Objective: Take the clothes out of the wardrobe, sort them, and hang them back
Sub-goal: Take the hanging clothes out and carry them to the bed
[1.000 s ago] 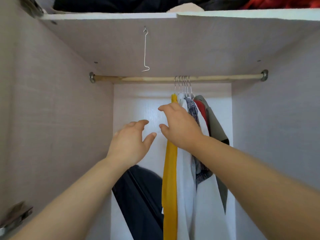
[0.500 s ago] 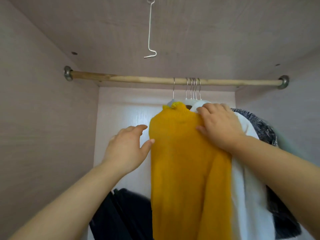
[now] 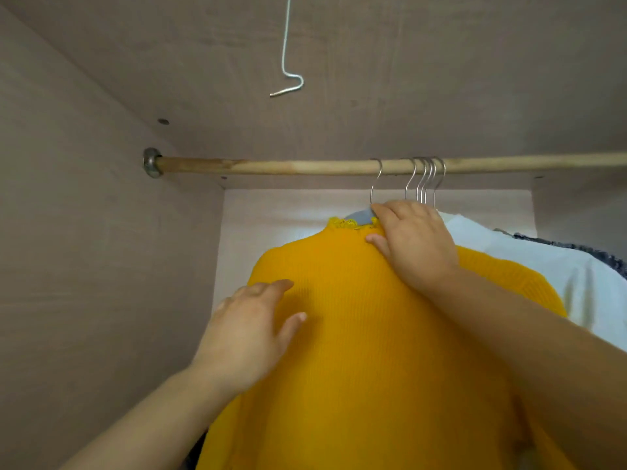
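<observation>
- Yellow knit sweater (image 3: 373,334): hangs on a grey hanger (image 3: 359,217) at the left end of the row, with its front turned to the viewer. The hanger's steel hook (image 3: 375,184) sits over the wooden rail (image 3: 271,166), a little apart from the four bunched hooks (image 3: 425,181) to its right.
- Right hand (image 3: 414,245): the fingers curl over the top of the grey hanger at the collar and the thumb presses the knit just below. It pinches hanger and collar together.
- Left hand (image 3: 247,337): flat, with fingers straight and slightly spread, resting on the sweater's shoulder and chest. It grasps nothing.
- Step in hand (judged): unhooking the first garment from the rail. None appears to be out of the wardrobe yet.
- Lift: raise the hanger straight up until the hook tip clears the rail, then draw it toward the body. The panel above looks close, so the rise should be short.
- Support: keep the flat hand under the knit so that the sweater does not slide off the hanger as it tilts.
- Neighbour: the white garment (image 3: 543,266) lies against the sweater's far shoulder, with a dark patterned garment (image 3: 576,247) behind it. Moving the hanger leftward first should prevent dragging them.
- Obstacle: a bent wire (image 3: 288,79) hangs from the panel above, forward of the rail. The outward path should pass below it.
</observation>
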The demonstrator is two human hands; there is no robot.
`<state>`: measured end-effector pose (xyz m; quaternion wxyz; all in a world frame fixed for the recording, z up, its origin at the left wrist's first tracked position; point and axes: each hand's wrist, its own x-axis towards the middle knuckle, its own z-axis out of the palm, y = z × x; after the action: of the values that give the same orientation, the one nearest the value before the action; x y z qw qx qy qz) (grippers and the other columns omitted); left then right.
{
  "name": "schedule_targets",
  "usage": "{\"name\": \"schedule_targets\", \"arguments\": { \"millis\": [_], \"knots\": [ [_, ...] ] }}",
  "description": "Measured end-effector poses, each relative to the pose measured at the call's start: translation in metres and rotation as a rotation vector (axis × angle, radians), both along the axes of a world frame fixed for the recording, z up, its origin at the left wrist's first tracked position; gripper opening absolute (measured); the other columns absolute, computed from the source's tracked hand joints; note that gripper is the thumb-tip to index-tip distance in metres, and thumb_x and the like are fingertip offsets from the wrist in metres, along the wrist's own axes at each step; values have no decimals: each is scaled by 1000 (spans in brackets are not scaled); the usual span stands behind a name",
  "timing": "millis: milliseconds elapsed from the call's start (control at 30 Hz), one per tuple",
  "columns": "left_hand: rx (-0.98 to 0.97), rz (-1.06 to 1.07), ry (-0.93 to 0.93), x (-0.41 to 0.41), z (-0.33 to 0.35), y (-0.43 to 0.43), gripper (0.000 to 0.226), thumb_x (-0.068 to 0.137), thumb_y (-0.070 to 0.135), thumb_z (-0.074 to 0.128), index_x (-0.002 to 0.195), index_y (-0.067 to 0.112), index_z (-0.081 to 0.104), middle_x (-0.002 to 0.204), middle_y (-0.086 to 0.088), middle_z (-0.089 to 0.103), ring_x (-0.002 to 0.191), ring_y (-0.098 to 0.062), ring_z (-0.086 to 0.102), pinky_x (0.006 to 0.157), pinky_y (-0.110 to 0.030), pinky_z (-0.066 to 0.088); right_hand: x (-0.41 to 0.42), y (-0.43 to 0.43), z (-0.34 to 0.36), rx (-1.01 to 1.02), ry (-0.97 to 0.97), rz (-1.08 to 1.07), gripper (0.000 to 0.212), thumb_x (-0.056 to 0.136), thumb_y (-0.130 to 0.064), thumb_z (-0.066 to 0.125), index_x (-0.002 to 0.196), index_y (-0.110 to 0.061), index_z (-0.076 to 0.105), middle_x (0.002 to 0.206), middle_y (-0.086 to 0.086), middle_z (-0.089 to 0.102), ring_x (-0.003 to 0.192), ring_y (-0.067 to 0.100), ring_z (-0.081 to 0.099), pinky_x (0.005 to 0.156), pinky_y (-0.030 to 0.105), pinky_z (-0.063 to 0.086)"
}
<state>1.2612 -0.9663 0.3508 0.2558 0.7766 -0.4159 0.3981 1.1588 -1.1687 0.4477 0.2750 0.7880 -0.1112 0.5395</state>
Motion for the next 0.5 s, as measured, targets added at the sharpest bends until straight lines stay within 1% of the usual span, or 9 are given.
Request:
{"name": "schedule_targets", "arguments": {
  "millis": [100, 233, 300, 367, 433, 500],
  "knots": [
    [5, 30, -17, 4, -6, -2, 89, 64, 72, 3, 138, 34, 34, 129, 10, 51, 123, -12, 44, 99, -29, 35, 9, -12, 4, -4, -63, 98, 45, 89, -29, 59, 127, -7, 55, 117, 14, 61, 112, 33, 50, 93, 40, 34],
    [1, 51, -15, 10, -14, -5, 88, 65, 72, 5, 137, 32, 38, 127, 8, 54, 120, -15, 47, 97, -32, 37, 17, -25, 7, -28, -131, 146, 38, 82, -24, 68, 117, -8, 63, 104, 13, 67, 100, 35, 55, 83, 38, 32],
    [6, 64, -24, 11, -15, -4, 86, 66, 72, 6, 136, 33, 38, 127, 9, 54, 120, -15, 48, 96, -32, 38, 20, -27, 9, -63, -135, 157, 35, 80, -22, 70, 111, -5, 66, 96, 15, 69, 91, 36, 58, 77, 37, 38],
    [13, 83, -36, 11, -12, -2, 85, 67, 72, 6, 137, 34, 36, 129, 10, 52, 121, -14, 46, 97, -32, 37, 20, -25, 11, -75, -145, 189, 33, 81, -21, 69, 109, -4, 67, 95, 16, 70, 90, 37, 58, 73, 38, 45],
    [-1, 97, -50, 9, -4, 2, 85, 67, 71, 8, 137, 32, 37, 130, 8, 52, 121, -16, 46, 96, -33, 38, 20, -20, 16, -73, -167, 215, 33, 85, -23, 65, 112, -5, 66, 101, 16, 68, 95, 37, 56, 71, 38, 46],
    [-42, 109, -85, 6, 5, 8, 81, 71, 70, 15, 136, 28, 41, 129, 3, 53, 120, -20, 47, 96, -36, 40, 22, -14, 21, -76, -176, 251, 34, 88, -25, 61, 116, -6, 63, 106, 15, 67, 100, 36, 53, 73, 39, 46]
  ]
}}
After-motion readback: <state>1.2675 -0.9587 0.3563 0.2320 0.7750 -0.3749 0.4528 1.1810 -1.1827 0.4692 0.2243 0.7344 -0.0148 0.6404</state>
